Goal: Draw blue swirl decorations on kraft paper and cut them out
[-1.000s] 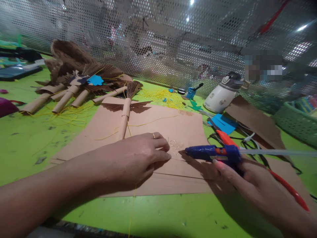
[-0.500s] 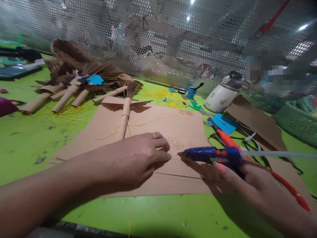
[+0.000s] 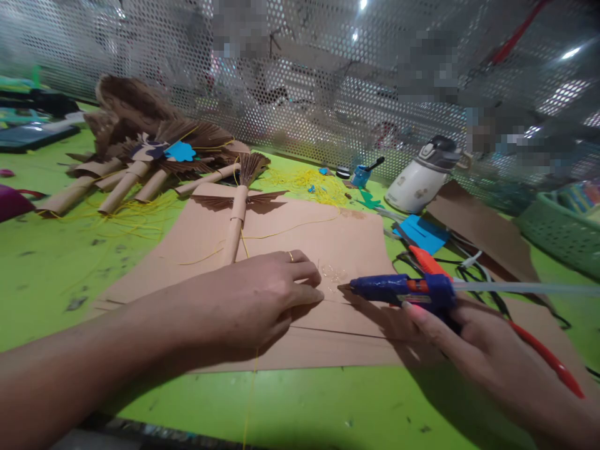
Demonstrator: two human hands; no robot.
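My right hand (image 3: 482,356) grips a blue hot glue gun (image 3: 403,289), a translucent glue stick jutting from its back. Its nozzle points left, close above a brown paper sheet (image 3: 365,234). Small glossy glue marks (image 3: 334,273) show on the sheet near the nozzle. Palm down, my left hand (image 3: 272,294) rests on the sheet, fingers slightly bent and tips just left of the nozzle; what lies beneath the palm is hidden. Beyond it, a brown paper figure (image 3: 239,206) with a rolled tube body and pleated wings lies on the sheet, yellow string around it.
More paper-tube figures (image 3: 135,169) are piled at the back left. Yellow string (image 3: 300,181), a small blue paint pot (image 3: 362,175) and a white bottle (image 3: 417,178) stand or lie along the perforated metal screen (image 3: 304,81). Orange-handled tool, cables and a green basket (image 3: 557,231) are right.
The glue gun has shifted very slightly, its nozzle a touch higher and to the right. My left hand stays in place.
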